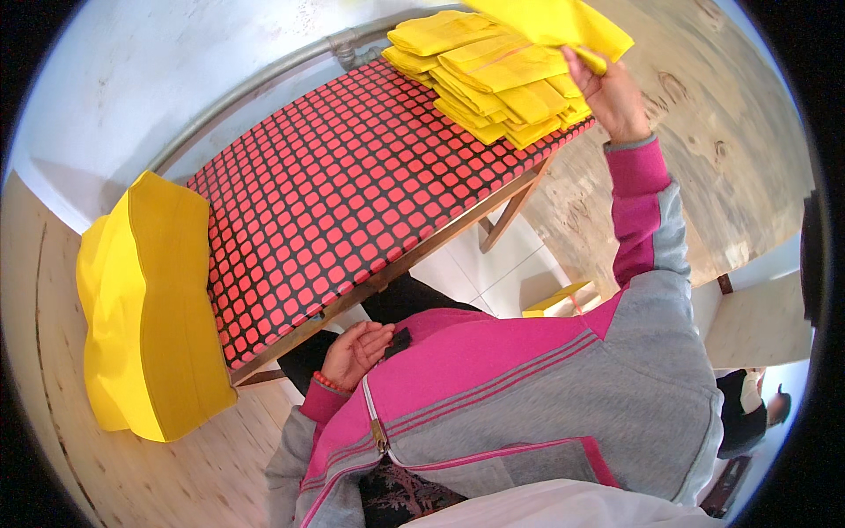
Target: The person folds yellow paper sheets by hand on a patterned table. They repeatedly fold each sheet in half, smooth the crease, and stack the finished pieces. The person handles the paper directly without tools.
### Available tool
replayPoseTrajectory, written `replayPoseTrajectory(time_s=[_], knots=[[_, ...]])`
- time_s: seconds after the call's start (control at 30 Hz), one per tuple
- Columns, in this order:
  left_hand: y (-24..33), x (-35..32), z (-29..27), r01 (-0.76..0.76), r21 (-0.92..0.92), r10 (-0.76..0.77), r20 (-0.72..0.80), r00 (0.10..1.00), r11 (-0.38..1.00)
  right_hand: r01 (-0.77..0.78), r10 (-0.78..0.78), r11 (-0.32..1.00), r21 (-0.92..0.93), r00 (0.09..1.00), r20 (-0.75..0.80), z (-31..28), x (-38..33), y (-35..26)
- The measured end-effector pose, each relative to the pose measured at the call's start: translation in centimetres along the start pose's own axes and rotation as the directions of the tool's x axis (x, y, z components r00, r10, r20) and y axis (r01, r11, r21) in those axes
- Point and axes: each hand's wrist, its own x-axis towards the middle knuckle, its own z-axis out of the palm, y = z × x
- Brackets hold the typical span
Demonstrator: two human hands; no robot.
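Note:
My right hand [613,99] is raised over the far right end of the table, its fingers closed on the edge of a folded yellow fabric piece [550,19]. That piece hangs above a stack of similar folded yellow pieces [493,70]. My left hand [356,352] rests low by my lap, palm turned up, fingers loosely curved and the palm bare. Beside its fingertips is a small black thing [399,341] too unclear to name. The table [326,176] has a red-and-black patterned cover.
Large yellow fabric sheets [167,308] drape at the table's left end. A pipe [229,110] runs along the wall behind. A wooden board [695,150] stands at the right. Under it, a yellow-edged thing [559,301] lies on the tiled floor. Another person [748,409] is at the far lower right.

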Motion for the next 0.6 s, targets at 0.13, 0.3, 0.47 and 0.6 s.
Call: replayPoseTrajectory(time_s=[0.13,0.3,0.47,0.6], knots=[[-0.5,0.7,-2.5,-0.025,-0.182,0.018,-0.04,0.999,0.983,0.051,-0.042,0.994,0.099,0.994,-0.1,-4.3,4.7,0.0],[-0.7,1.1,-3.9,-0.061,-0.282,0.047,-0.057,0.997,0.957,-0.052,0.078,0.992,0.111,0.968,-0.237,-8.1,9.0,3.2],[-0.6,0.9,-4.4,-0.074,-0.283,0.068,-0.032,0.997,0.956,-0.118,0.158,0.981,0.156,0.948,-0.277,-11.0,10.6,6.1],[-0.7,1.1,-4.7,-0.11,-0.257,0.121,0.028,0.992,0.96,-0.161,0.218,0.959,0.233,0.944,-0.247,-12.3,10.6,6.7]])
